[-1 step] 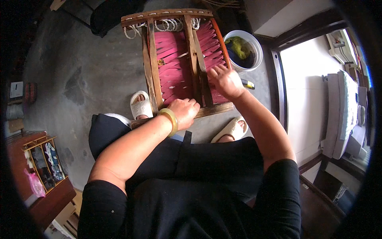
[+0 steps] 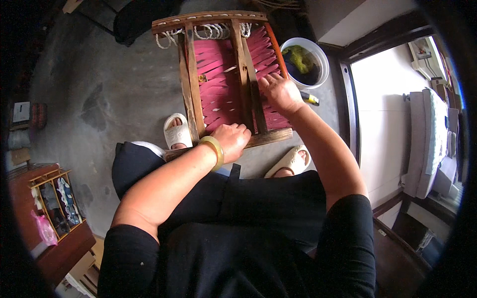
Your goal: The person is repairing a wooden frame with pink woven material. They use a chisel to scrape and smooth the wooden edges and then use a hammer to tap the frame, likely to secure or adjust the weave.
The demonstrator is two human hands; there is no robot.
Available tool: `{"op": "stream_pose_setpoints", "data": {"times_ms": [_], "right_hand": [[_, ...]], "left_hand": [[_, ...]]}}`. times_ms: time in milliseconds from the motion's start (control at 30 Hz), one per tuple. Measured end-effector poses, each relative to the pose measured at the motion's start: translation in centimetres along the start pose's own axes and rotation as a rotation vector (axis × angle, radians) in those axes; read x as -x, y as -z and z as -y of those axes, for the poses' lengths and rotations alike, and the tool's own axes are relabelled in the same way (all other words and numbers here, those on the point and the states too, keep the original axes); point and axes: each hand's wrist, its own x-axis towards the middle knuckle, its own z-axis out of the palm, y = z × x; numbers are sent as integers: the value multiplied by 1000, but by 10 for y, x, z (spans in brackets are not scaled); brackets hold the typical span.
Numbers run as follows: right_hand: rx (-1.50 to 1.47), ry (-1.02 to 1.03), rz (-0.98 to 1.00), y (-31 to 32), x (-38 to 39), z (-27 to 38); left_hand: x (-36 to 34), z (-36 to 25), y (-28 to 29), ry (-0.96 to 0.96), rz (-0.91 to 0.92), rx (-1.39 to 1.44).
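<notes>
A wooden frame (image 2: 242,64) lies between my feet, with pink woven strips (image 2: 215,84) stretched across it and white cord (image 2: 212,32) looped along its far rail. At the near rail, my left hand (image 2: 230,141) has its fingers curled down at the edge of the strips; their tips are hidden, and a pale yellow bangle circles the wrist. Over the right-hand part of the strips, beside the orange-red side rail (image 2: 276,47), my right hand (image 2: 281,93) is closed. Whatever its fingers pinch cannot be made out.
A white bucket (image 2: 323,64) holding yellow-green and dark material stands right of the frame. Near it lies a yellow-and-black tool (image 2: 310,98) on the grey concrete floor (image 2: 119,74). My sandalled feet flank the frame's near end. A doorway opens at right.
My right hand has moved slightly away from me along the frame's right side. My left hand stays at the near rail.
</notes>
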Motion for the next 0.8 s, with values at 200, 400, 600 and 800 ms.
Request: {"op": "stream_pose_setpoints", "data": {"times_ms": [200,400,600,800], "right_hand": [[-63,51,30,1,10,1],[-110,147,52,6,33,17],[-38,91,44,4,16,2],[14,112,8,-5,-2,0]], "left_hand": [[0,0,2,-4,23,0],[1,0,1,16,38,21],[1,0,1,1,14,15],[1,0,1,1,6,15]]}}
